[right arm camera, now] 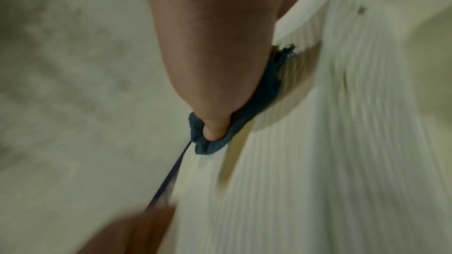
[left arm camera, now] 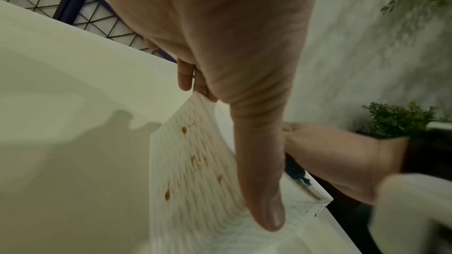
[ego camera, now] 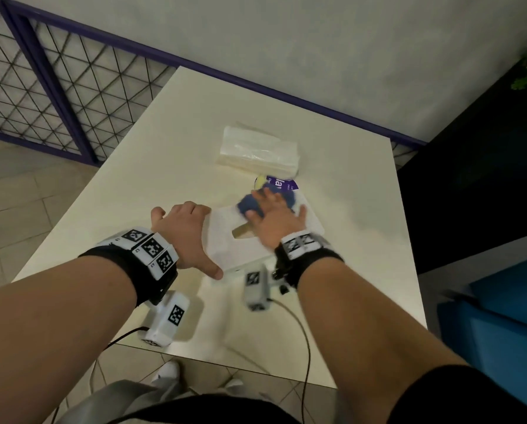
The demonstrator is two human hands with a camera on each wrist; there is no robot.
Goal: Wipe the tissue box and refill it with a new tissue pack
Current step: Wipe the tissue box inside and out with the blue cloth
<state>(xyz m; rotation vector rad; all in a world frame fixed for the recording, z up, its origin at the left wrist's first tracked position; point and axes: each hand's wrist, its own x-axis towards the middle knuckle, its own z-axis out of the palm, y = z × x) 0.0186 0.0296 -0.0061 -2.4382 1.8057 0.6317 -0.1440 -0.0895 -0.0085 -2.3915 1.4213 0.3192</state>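
Note:
A white ribbed tissue box (ego camera: 225, 240) lies flat at the table's middle, its slot (ego camera: 241, 233) facing up. My left hand (ego camera: 189, 234) grips its left end, thumb at the near corner and fingers curled over the far edge. In the left wrist view the box side (left arm camera: 195, 190) carries small brown spots. My right hand (ego camera: 276, 217) lies flat with spread fingers and presses a blue cloth (ego camera: 251, 206) onto the box top. The right wrist view, blurred, shows the cloth (right arm camera: 208, 144) bunched under a fingertip. A clear-wrapped tissue pack (ego camera: 259, 151) lies behind the box.
A small purple and yellow labelled item (ego camera: 276, 183) sits between the pack and the box. The cream table (ego camera: 127, 194) ends near my body, with cables (ego camera: 303, 332) hanging over it. A mesh railing (ego camera: 57, 87) stands left, a blue seat (ego camera: 507, 316) right, plants (left arm camera: 396, 119) beyond.

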